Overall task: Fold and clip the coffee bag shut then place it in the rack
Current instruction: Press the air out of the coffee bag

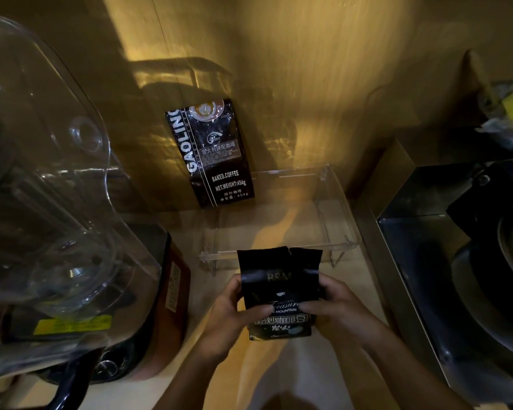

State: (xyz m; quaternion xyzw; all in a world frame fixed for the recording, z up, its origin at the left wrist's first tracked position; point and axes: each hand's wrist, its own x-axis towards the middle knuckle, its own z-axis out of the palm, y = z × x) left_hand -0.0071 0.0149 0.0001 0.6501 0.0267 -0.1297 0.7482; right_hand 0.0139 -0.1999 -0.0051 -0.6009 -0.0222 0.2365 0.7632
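A small black coffee bag (279, 279) with gold lettering stands upright over the counter, held from both sides. My left hand (230, 312) grips its left edge, thumb across the front. My right hand (329, 306) grips its right edge, thumb on the label. The bag's top is torn open and unfolded, with a notch in the middle. Just behind the bag sits a clear plastic rack (338, 202), a shallow tray on small legs. No clip shows in view.
A larger black coffee bag (216, 155) leans against the back wall at the rack's left end. A clear glass blender jar (51, 184) on a dark base fills the left. A steel box (421, 232) with dark cookware stands at the right.
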